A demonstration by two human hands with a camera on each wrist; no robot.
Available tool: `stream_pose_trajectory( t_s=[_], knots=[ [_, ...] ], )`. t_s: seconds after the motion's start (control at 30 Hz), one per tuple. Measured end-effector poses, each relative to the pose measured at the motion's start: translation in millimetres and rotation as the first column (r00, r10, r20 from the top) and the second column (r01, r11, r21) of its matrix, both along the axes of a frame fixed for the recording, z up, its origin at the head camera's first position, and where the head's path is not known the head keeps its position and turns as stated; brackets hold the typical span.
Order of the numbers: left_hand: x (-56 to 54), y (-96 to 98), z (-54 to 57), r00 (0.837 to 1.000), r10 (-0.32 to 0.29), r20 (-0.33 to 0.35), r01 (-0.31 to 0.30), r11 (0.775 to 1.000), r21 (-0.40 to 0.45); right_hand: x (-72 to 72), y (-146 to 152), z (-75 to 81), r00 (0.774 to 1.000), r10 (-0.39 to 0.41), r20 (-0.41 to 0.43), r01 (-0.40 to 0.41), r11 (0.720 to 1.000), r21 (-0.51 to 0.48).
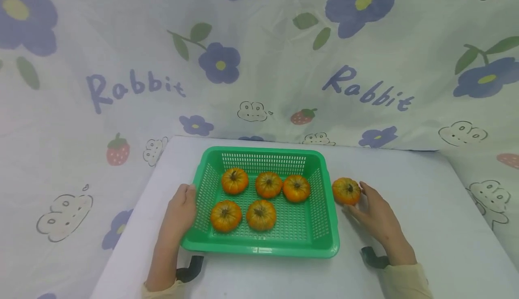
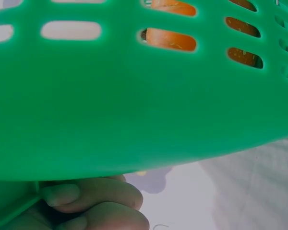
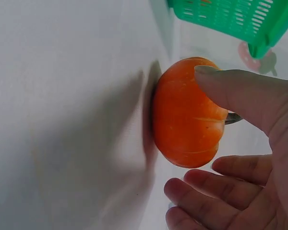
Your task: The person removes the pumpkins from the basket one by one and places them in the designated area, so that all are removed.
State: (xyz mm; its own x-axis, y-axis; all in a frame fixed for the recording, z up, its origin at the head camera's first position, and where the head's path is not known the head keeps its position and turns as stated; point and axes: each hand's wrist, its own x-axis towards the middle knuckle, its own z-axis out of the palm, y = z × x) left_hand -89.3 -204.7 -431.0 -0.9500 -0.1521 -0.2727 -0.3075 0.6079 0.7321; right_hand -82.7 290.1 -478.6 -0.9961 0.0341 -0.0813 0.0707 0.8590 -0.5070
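My left hand grips the left rim of a green plastic basket. In the left wrist view its fingers curl under the rim, below the slotted green wall. Several small orange pumpkins sit inside the basket, stems up. Outside the basket, close to its right wall, another small pumpkin rests on the table. My right hand is at that pumpkin's right side, thumb and fingers spread. The right wrist view shows the thumb overlapping the orange pumpkin, with the other fingers loosely bent beside it.
The white table extends to the right of the basket. A cloth printed with flowers, rabbits and strawberries hangs behind and along the sides. Dark curved pieces show beside both wrists.
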Motion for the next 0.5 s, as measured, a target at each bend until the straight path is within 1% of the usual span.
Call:
stream_pose_trajectory(
  t_s=[0.27,0.5],
  knots=[
    [-1.3,0.6,-0.1,1.000,-0.006,-0.005,0.006,1.000,0.005,5.2,-0.9,9.9,1.000,-0.013,-0.002,0.013,1.000,0.020],
    [-0.5,-1.1,-0.1,1.000,-0.002,0.005,0.002,1.000,-0.007,10.2,-3.1,18.3,0.998,0.026,-0.056,-0.026,1.000,0.015]
  ],
)
